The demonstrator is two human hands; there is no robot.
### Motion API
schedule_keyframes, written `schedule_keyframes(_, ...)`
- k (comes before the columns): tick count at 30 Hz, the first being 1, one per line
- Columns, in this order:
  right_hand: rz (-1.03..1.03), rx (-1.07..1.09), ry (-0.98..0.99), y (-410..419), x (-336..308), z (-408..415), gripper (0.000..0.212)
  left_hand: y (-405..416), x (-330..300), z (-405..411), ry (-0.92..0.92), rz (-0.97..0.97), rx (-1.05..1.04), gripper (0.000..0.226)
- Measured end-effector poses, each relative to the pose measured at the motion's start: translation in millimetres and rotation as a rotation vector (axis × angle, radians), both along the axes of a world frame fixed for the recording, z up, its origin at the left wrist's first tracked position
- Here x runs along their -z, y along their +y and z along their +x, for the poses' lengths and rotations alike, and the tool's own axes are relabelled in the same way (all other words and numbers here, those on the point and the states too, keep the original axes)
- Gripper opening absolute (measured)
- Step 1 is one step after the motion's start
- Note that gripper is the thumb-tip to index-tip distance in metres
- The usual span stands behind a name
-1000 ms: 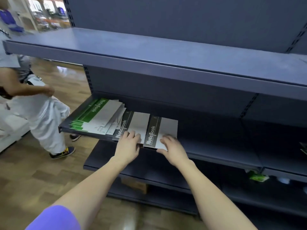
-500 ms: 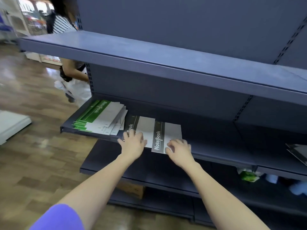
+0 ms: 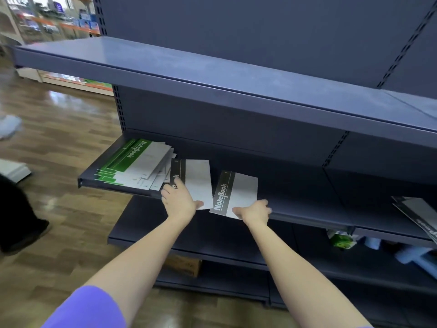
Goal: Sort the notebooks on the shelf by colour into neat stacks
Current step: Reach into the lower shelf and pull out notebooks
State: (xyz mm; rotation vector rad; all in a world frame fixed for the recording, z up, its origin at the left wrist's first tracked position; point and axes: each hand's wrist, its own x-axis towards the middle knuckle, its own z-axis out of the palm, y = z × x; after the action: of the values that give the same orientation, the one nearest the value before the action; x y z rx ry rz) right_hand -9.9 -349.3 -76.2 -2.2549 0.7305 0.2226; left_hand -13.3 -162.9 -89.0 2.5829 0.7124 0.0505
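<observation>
Grey-spined paper notebooks are lying apart on dark metal shelf (image 3: 307, 210): left hand (image 3: 179, 201) pressing one (image 3: 197, 182) flat, right hand (image 3: 255, 212) pinching the other (image 3: 236, 192).

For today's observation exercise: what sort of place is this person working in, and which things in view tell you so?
Most likely a shop or stockroom. Long dark metal shelving with slotted uprights holds matching notebooks, and more stocked racks stand across the wooden floor.

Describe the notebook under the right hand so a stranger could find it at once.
On the dark blue shelf holding notebooks, pass the green stack at the left end. The rightmost grey-spined notebook lies alone, overhanging the front edge, gripped at its near corner by the right hand.
</observation>
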Motion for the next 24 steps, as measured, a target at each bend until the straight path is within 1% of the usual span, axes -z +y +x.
schedule_keyframes(2,0.088,0.003,-0.01,-3,1,-5,0.08,-2,-1,-7,-0.008,-0.024,0.013,0.117)
schedule_keyframes(3,0.132,0.005,-0.013,-6,2,-8,0.075,-3,-2,-11,-0.013,-0.05,0.022,0.115)
schedule_keyframes(4,0.187,0.006,-0.015,-8,4,-12,0.066,-4,-1,-14,-0.015,-0.075,0.033,0.106)
schedule_keyframes(7,0.39,0.016,-0.065,-20,10,-23,0.032,-9,-1,-22,-0.08,-0.167,0.05,0.054)
schedule_keyframes(8,0.449,0.024,-0.094,-25,10,-28,0.028,-11,-1,-25,-0.108,-0.207,0.065,0.043)
schedule_keyframes(9,0.501,0.034,-0.122,-32,10,-33,0.028,-16,-2,-29,-0.125,-0.243,0.096,0.037)
schedule_keyframes(11,0.568,0.037,-0.165,-48,7,-41,0.032,-28,-4,-36,-0.108,-0.291,0.155,0.035)
schedule_keyframes(13,0.567,0.015,-0.2,-68,3,-51,0.032,-46,-9,-43,-0.086,-0.362,0.179,0.037)
schedule_keyframes(15,0.541,0.02,-0.227,-96,-1,-63,0.032,-70,-13,-48,-0.094,-0.378,0.217,0.033)
schedule_keyframes(18,0.468,0.078,-0.245,-153,-5,-89,0.033,-124,-21,-56,-0.104,-0.303,0.297,0.027)
schedule_keyframes(22,0.353,0.187,-0.287,-249,-6,-133,0.027,-217,-32,-73,-0.078,-0.283,0.356,0.025)
schedule_keyframes(24,0.324,0.255,-0.319,-299,-5,-158,0.029,-268,-33,-81,-0.065,-0.246,0.401,0.023)
